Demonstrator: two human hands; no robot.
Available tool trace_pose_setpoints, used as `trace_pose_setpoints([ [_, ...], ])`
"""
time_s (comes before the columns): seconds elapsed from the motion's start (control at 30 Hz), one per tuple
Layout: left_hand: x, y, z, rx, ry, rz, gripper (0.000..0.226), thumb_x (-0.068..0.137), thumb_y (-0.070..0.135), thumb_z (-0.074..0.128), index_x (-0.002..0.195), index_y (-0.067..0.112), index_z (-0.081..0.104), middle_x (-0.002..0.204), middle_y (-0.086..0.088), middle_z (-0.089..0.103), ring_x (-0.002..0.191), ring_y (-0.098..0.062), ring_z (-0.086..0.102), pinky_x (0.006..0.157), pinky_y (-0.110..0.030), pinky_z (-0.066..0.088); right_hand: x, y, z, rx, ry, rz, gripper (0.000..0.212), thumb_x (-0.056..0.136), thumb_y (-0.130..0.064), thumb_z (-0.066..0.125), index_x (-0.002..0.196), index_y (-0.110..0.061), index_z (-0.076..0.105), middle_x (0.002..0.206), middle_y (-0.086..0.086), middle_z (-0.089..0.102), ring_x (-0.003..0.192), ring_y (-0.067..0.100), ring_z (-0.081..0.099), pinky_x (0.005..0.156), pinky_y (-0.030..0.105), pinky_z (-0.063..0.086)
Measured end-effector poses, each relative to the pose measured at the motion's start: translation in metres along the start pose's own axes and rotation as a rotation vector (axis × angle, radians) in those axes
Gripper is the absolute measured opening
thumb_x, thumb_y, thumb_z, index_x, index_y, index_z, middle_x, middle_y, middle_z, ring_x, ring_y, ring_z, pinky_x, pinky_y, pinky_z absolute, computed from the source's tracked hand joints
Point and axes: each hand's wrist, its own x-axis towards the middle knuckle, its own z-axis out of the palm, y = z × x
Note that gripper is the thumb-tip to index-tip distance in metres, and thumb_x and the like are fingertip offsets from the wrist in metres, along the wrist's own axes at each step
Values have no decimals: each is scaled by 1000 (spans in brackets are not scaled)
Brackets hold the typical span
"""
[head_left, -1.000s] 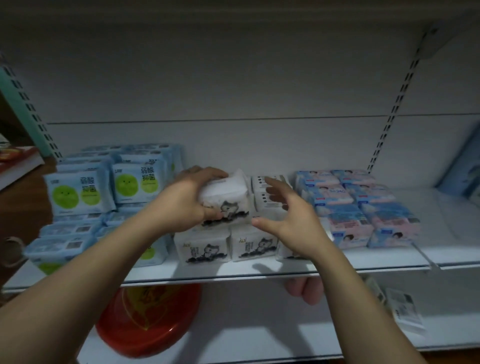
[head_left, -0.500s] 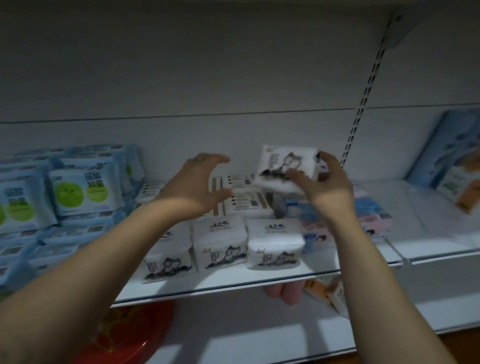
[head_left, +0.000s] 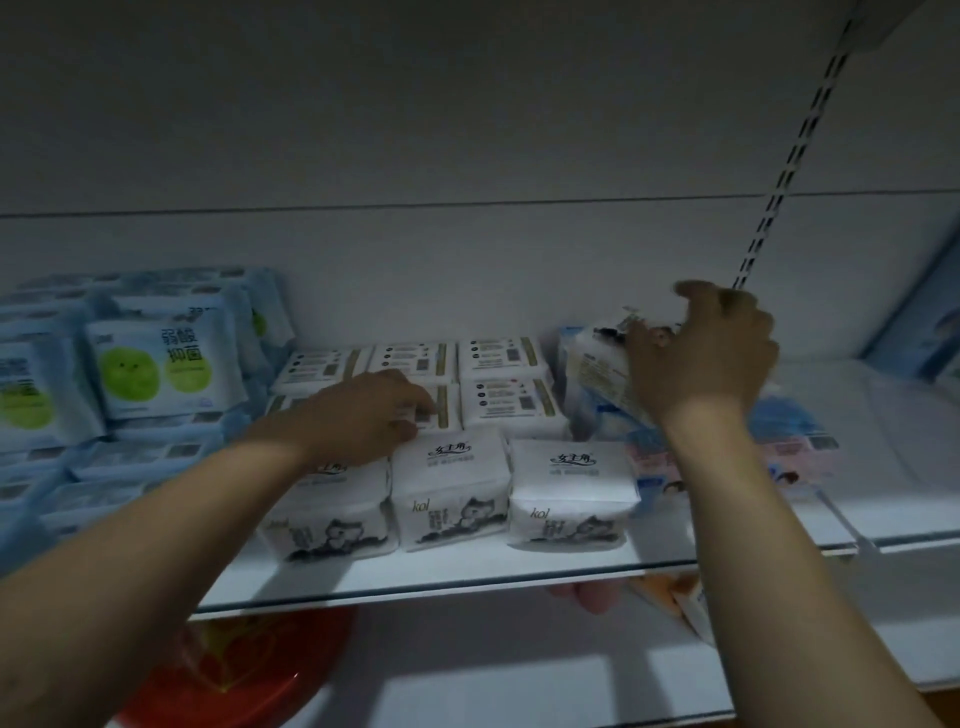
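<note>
My right hand grips a white tissue pack with a cat print, held tilted above the pink and blue packs at the right of the shelf. My left hand rests on a white pack in the middle row, its fingers lightly curled over it. Three white cat-print packs stand in a row at the front of the white shelf. Behind them lie several more white packs, label side up.
Blue wipe packs with green circles are stacked at the left. A blue box leans at the far right. Below the shelf lie a red round dish and some small packets. A slotted upright runs up the back wall.
My right hand has carried the cat-print pack to the right and lowered it over the pink and blue packs. My left hand has dropped onto the white packs in the middle.
</note>
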Motion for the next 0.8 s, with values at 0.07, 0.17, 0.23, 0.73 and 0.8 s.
trace_pose_setpoints([
  [0.07,-1,-4,0,5,0,9,34,96,28,57,129,36,57,132,2,54,119,-16,50,103,-29,38,-11,-28,3,75,-138,-233,37,88,-33,61,123,-23,58,126,9,54,114,32,52,96,37,40],
  [0.17,-4,-9,-1,31,34,-2,31,94,32,59,125,38,59,133,5,53,119,-16,50,103,-32,39,-30,-56,19,15,-474,-454,33,91,-32,59,123,-29,57,122,1,58,109,23,57,86,30,45],
  [0.23,-7,-14,-4,72,59,-24,32,95,34,57,127,37,57,134,5,52,120,-17,49,102,-35,40,-37,-63,32,-13,-597,-500,34,91,-31,60,125,-31,57,126,-3,57,112,19,55,84,28,42],
  [0.73,-79,-31,-12,166,-50,-47,64,85,72,46,140,40,42,144,6,44,130,-18,40,106,-33,36,-29,-197,158,-93,-850,-841,54,87,-38,66,134,-18,51,131,7,54,115,24,52,91,32,43],
  [0.8,-81,-39,-8,168,-88,-34,71,81,73,51,143,41,36,147,5,40,131,-19,39,107,-33,36,-27,-208,174,-168,-862,-853,57,88,-43,64,136,-16,50,134,7,53,118,25,51,98,37,42],
])
